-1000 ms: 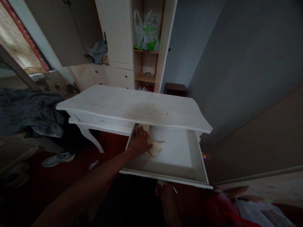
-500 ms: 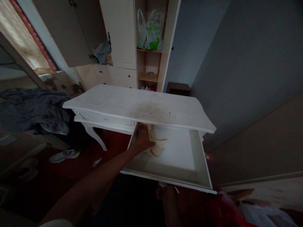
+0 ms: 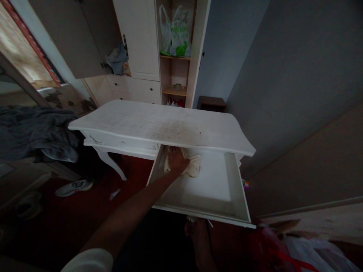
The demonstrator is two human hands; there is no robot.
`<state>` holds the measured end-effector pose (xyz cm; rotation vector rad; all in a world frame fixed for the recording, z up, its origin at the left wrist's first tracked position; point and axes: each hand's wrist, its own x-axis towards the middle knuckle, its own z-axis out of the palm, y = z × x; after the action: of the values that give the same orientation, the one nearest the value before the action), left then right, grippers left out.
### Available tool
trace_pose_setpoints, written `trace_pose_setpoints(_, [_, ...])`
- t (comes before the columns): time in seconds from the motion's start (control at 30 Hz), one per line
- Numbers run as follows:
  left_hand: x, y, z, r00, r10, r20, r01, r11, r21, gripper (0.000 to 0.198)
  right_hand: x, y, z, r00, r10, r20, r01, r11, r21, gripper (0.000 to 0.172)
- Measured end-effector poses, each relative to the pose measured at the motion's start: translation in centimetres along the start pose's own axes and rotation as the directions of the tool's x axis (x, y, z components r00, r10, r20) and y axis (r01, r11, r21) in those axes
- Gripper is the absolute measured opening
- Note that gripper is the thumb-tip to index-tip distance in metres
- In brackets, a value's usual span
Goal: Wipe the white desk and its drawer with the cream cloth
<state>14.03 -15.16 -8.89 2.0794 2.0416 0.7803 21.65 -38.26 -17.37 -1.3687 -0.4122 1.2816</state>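
Note:
My left hand (image 3: 177, 159) reaches into the pulled-out drawer (image 3: 242, 189) and grips a cream cloth (image 3: 194, 165). It presses the cloth on the drawer's bottom, near the back left corner. Part of the cloth spreads out to the right of the hand. Below the drawer's front edge is my right hand (image 3: 192, 228), dim and with its fingers curled. Something whitish shows at its fingers, too dark to name. The drawer belongs to a white desk (image 3: 136, 115) whose top has a dark smudged patch.
Behind the desk stands a wardrobe (image 3: 138, 41) with plastic bags (image 3: 180, 37) on a shelf. Grey clothing (image 3: 36, 132) is heaped at left, above a shoe (image 3: 74, 187) on the red floor. Red and white bags (image 3: 314, 251) lie at lower right.
My left hand has shifted right and slightly forward along the drawer's bottom with the cloth, which now lies more spread out. The view has moved slightly. My right hand stays below the drawer front.

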Motion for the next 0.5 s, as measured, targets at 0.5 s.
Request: trace_pose_setpoints(0.5, [-1.5, 7.3, 1.6, 0.833, 0.476, 0.284, -0.482, 0.875, -0.052, 0.071, -1.3, -0.7, 0.4, 0.996, 0.078, 0.033, -0.077, 0.997, -0.023, 0.035])
